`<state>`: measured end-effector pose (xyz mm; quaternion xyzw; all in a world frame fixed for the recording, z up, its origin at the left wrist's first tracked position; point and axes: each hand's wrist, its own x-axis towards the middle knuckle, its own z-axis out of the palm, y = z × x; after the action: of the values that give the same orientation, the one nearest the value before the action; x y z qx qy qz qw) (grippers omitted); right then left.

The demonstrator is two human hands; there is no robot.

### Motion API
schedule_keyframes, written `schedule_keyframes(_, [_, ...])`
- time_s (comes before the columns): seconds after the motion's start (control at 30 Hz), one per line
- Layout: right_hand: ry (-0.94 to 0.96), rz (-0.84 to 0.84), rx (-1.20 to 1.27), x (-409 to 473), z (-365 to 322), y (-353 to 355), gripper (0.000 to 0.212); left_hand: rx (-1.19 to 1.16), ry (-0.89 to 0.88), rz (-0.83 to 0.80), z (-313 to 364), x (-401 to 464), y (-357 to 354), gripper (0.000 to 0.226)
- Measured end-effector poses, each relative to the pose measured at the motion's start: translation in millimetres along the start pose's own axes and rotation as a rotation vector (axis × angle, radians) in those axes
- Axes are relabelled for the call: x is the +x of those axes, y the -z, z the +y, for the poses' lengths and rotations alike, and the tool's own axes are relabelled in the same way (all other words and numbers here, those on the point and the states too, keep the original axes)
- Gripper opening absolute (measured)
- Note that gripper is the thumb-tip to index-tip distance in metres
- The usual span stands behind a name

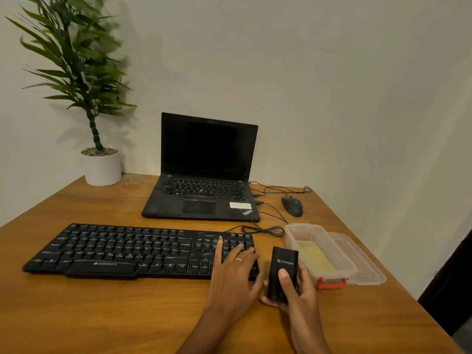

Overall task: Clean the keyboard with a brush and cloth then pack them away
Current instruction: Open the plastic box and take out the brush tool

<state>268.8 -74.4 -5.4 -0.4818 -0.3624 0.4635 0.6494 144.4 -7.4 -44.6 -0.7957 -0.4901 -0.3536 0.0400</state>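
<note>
The left hand [233, 273] rests flat on the right end of the black keyboard [138, 249], its fingers [219, 247] straight and released over the number keys. The right hand [293, 287] grips a black brush case [282, 269], thumb pressed on its front, just right of the keyboard above the wooden tabletop [102, 315]. Beside it stands an open clear plastic box [319, 251] holding a yellow cloth [315, 256], its lid [362, 261] next to it. Behind sit a laptop [204, 169], mouse [292, 205] and potted plant [102, 167].

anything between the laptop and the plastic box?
Head view: black cables run across bare wood between the black laptop and the clear plastic box; nothing else.
</note>
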Motion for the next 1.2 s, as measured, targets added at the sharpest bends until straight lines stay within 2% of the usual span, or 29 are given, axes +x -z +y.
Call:
schedule_keyframes(0.17, [0.102, -0.015, -0.126, -3.4, 9.9, 4.4, 0.045, -0.026, -0.001, 0.072, 2.0, -1.4, 0.7, 0.035])
schedule_keyframes(0.43, [0.107, -0.039, -0.064, -1.2, 9.8, 7.0, 0.052, -0.028, 0.026, 0.097, 5.0, 1.4, 5.8, 0.033])
schedule_keyframes(0.53, [0.082, -0.038, 0.013, -1.7, 9.8, 8.1, 0.063, -0.047, 0.012, 0.112, 6.0, 1.0, 6.7, 0.031])
schedule_keyframes(0.63, [0.018, -0.025, 0.140, 0.6, 7.3, 11.0, 0.091, -0.114, -0.046, 0.168, 9.0, 0.1, 10.0, 0.027])
schedule_keyframes(0.67, [-0.007, -0.026, 0.202, 2.4, 7.4, 13.2, 0.091, -0.152, -0.076, 0.185, 10.1, -0.7, 11.7, 0.028])
schedule_keyframes(0.77, [-0.073, -0.067, 0.418, 6.0, 8.4, 19.0, 0.064, -0.233, -0.182, 0.157, 12.8, -3.5, 16.2, 0.041])
schedule_keyframes(0.87, [-0.086, -0.097, 0.437, 7.7, 9.2, 17.6, 0.049, -0.238, -0.240, 0.081, 13.3, -3.5, 17.6, 0.055])
schedule_keyframes(0.97, [-0.069, -0.097, 0.419, 9.0, 11.0, 17.2, 0.054, -0.218, -0.220, 0.068, 12.2, -2.5, 15.1, 0.050])
schedule_keyframes(1.1, [-0.054, -0.103, 0.405, 7.9, 8.3, 18.1, 0.049, -0.262, -0.159, 0.059, 11.9, -2.2, 17.3, 0.040])
schedule_keyframes(1.2, [-0.055, -0.082, 0.378, 7.5, 9.4, 18.0, 0.059, -0.367, -0.066, 0.042, 10.3, -3.0, 21.4, 0.035])
